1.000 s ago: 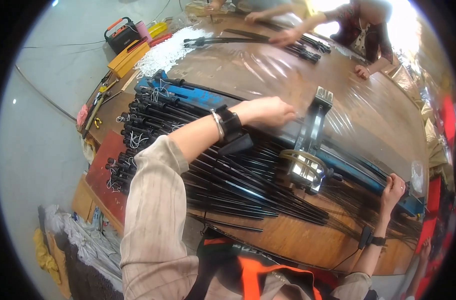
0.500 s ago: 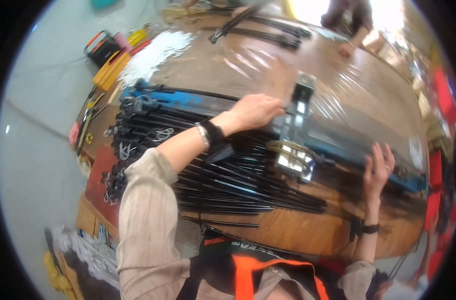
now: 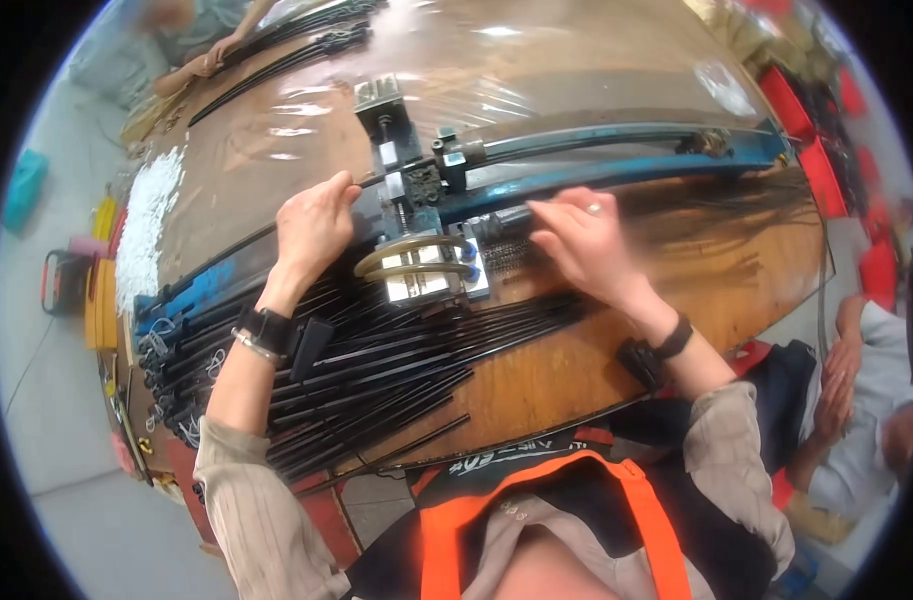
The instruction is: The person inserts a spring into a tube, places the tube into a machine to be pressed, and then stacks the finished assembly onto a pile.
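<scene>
A metal clamping fixture (image 3: 407,190) with a curved tan hose (image 3: 402,262) stands on a long blue rail (image 3: 577,180). Left of the fixture, my left hand (image 3: 315,225) is closed in a pinch around a thin black rod (image 3: 369,183) that runs into it. My right hand (image 3: 589,245) hovers just right of the fixture, slightly blurred; its fingers are half curled, thumb and forefinger apart, with nothing visible between them. Below my left hand lie many black rods (image 3: 377,375) side by side, their corded ends toward the left.
White small pieces (image 3: 152,230) are heaped at the table's left edge, near a yellow toolbox (image 3: 102,300). Another person's hand (image 3: 217,55) touches rods at the far left. Red bins (image 3: 787,105) stand at right, where another person sits near the table.
The view has swung right, so the fixture shows farther left. My right hand has moved from the rail's right part to beside the fixture. My left hand stays left of the fixture.
</scene>
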A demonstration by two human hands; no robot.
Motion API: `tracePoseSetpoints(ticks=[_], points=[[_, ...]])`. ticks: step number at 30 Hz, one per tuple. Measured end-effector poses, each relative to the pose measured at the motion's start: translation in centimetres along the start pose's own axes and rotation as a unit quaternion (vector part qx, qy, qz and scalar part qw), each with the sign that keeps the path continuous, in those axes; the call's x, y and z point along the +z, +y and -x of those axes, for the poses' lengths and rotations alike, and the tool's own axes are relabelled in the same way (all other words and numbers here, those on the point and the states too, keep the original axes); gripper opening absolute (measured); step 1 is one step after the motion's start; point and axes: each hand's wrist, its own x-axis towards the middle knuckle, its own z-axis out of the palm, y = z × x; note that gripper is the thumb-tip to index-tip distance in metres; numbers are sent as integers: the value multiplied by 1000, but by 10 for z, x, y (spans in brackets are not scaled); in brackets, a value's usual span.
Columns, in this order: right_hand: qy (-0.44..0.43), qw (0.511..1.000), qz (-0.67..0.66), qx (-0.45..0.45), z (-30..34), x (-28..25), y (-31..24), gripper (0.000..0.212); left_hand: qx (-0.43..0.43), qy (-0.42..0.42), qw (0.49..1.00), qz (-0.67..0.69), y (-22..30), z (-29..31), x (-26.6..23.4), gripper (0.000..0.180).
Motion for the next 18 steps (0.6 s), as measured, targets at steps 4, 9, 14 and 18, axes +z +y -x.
tracePoseSetpoints(ticks=[4,9,14,18], points=[[3,987,-159,40,-3,23,9,24,12,26,1000,6,8,4,0,15],[2,978,-205,31,-3,25,10,23,25,42,997,-52,5,4,0,12],[-24,984,-141,103,0,9,18,20,93,79,991,-54,6,-4,10,10],[-117,993,5,15,30,-24,-1,17,171,112,976,-81,-19,-13,11,8]])
